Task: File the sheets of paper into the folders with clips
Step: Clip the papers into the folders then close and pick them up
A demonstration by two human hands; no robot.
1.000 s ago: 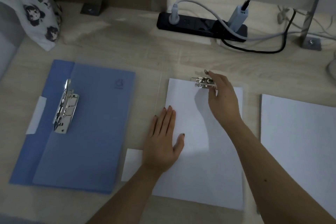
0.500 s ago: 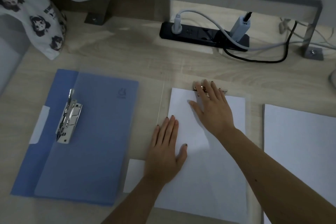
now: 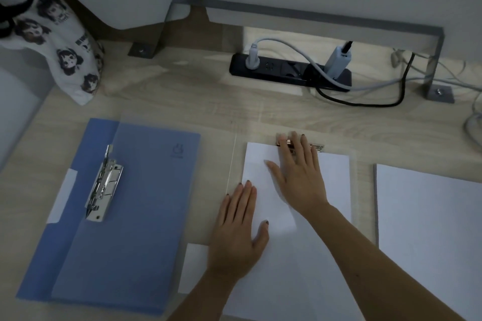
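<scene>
Since a second ago the right hand (image 3: 300, 177) has let go of its pinch on the raised clip (image 3: 317, 148) lever and now lies flat, fingers straight and spread, pressing on the clip and gripping nothing. The clip lies crosswise along the sheet's (image 3: 326, 242) far short edge. The sheet's long axis runs away from the person towards the power strip (image 3: 289, 73), and it rests inside the clear folder (image 3: 240, 159) at the middle of the desk (image 3: 182, 101). The left hand (image 3: 238, 227) stays where it was, flat and open, fingers together, on the sheet's left edge. Well to the left lies the blue folder (image 3: 146, 216), its own long clip (image 3: 104, 185) running lengthwise, slightly tilted. A paper stack (image 3: 430, 216) sits to the right.
</scene>
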